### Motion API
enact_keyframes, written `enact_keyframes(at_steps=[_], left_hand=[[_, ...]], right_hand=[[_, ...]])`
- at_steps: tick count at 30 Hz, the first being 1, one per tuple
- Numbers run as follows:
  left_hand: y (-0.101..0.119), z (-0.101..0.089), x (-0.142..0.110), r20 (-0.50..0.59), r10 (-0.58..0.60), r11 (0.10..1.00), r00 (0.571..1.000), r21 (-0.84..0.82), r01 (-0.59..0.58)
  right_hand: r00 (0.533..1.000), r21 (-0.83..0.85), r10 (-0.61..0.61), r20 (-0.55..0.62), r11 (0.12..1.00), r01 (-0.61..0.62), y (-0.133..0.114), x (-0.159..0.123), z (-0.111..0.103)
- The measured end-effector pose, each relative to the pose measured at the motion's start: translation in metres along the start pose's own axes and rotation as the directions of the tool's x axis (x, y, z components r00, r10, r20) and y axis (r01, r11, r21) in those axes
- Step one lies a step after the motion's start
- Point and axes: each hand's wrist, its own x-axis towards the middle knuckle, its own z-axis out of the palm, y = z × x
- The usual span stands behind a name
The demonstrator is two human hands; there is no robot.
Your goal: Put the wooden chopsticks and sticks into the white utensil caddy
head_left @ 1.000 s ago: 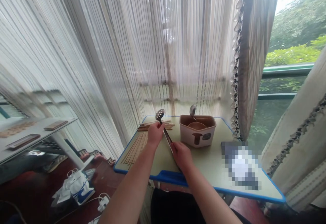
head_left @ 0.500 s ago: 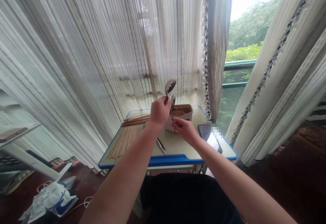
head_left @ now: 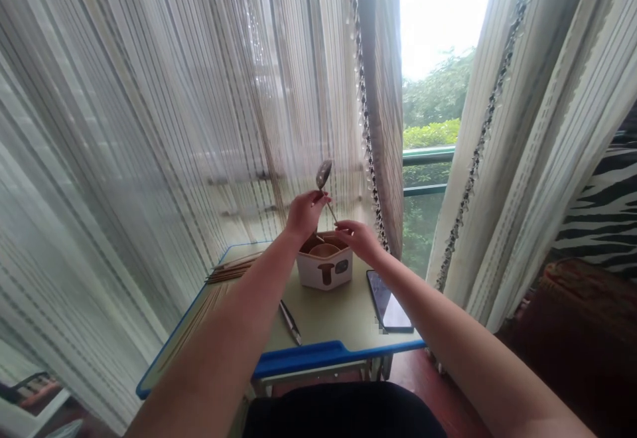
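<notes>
A metal ladle (head_left: 324, 174) is held upright and slightly tilted over a white-and-brown utensil box (head_left: 311, 275). My left hand (head_left: 303, 216) is closed around its handle just under the bowl. My right hand (head_left: 361, 239) pinches the lower end of the handle, above the box's right rim. Inside the box a round brown compartment shows; a thin metal handle pokes out near my left hand, and the rest of that piece is hidden.
Left on the table (head_left: 259, 332) lie brown chopsticks (head_left: 231, 269) and lighter sticks (head_left: 196, 322), partly behind my left arm. A slim dark metal utensil (head_left: 290, 322) lies before the box. At right rests a phone (head_left: 391, 302). Curtains (head_left: 239, 126) hang behind.
The view has shifted, showing more of the box's front. Both hands still grip the ladle, which now leans the other way, its lower end further right of its bowl.
</notes>
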Motion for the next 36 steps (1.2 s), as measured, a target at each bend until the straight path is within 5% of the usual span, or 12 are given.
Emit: enact_keyframes(at_steps=[14, 19, 25, 32, 36], left_hand=[[-0.060, 0.015, -0.005, 0.006, -0.109, 0.993, 0.994, 0.054, 0.108], [-0.060, 0.013, -0.004, 0.060, -0.113, 0.988, 0.992, 0.114, 0.106], [-0.065, 0.015, -0.003, 0.130, -0.061, 0.985, 0.990, 0.169, 0.038], [-0.080, 0.010, -0.017, 0.312, -0.164, 0.985, 0.936, 0.097, 0.141], [-0.080, 0.007, -0.018, 0.307, -0.213, 0.977, 0.927, 0.082, 0.198]], right_hand=[[0.993, -0.192, -0.116, 0.013, 0.974, 0.116, 0.049, 0.027, 0.031], [0.993, -0.041, -0.069, 0.094, 0.996, 0.073, 0.046, 0.040, 0.033], [0.993, -0.110, -0.090, 0.077, 0.989, 0.098, 0.045, 0.040, 0.026], [0.991, -0.176, -0.106, 0.077, 0.977, 0.118, 0.063, 0.032, 0.020], [0.992, -0.175, -0.115, 0.049, 0.977, 0.121, 0.076, 0.028, 0.022]])
